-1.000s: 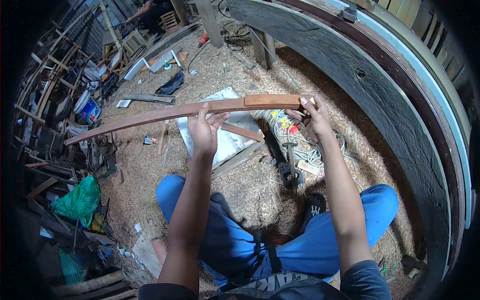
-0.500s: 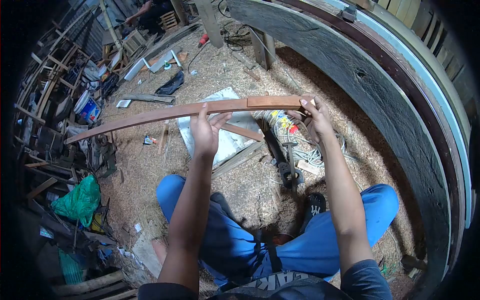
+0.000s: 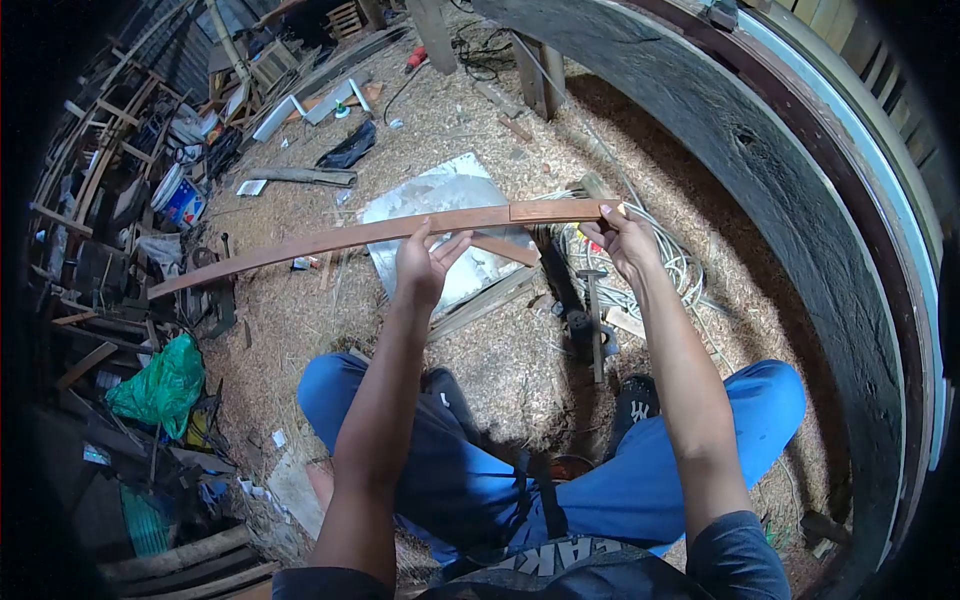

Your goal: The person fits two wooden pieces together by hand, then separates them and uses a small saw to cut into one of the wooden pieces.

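Note:
A long reddish-brown wooden strip (image 3: pixel 340 236) spans the space in front of me, its far left end over the cluttered side. At its right end a step shows in the wood, with a shorter piece (image 3: pixel 560 211) along it. My right hand (image 3: pixel 628 242) pinches that end between thumb and fingers. Near the strip's middle, my left hand (image 3: pixel 425 265) holds it from below, some fingers loosely extended. Beneath lie a pale flat sheet (image 3: pixel 405 215) and another wooden piece (image 3: pixel 505 248). A hammer (image 3: pixel 596 325) is on the ground between my feet and the strip.
A coil of pale cable (image 3: pixel 680 265) lies right of the hammer. A large dark board (image 3: pixel 760 150) stands along the right side. Scrap wood, a white bucket (image 3: pixel 180 195) and a green plastic bag (image 3: pixel 160 385) crowd the left. Wood shavings cover the ground.
The view has tilted slightly, so the surroundings sit a little lower and to the right. Both hands keep hold of the strip, which has shifted slightly right and down in view.

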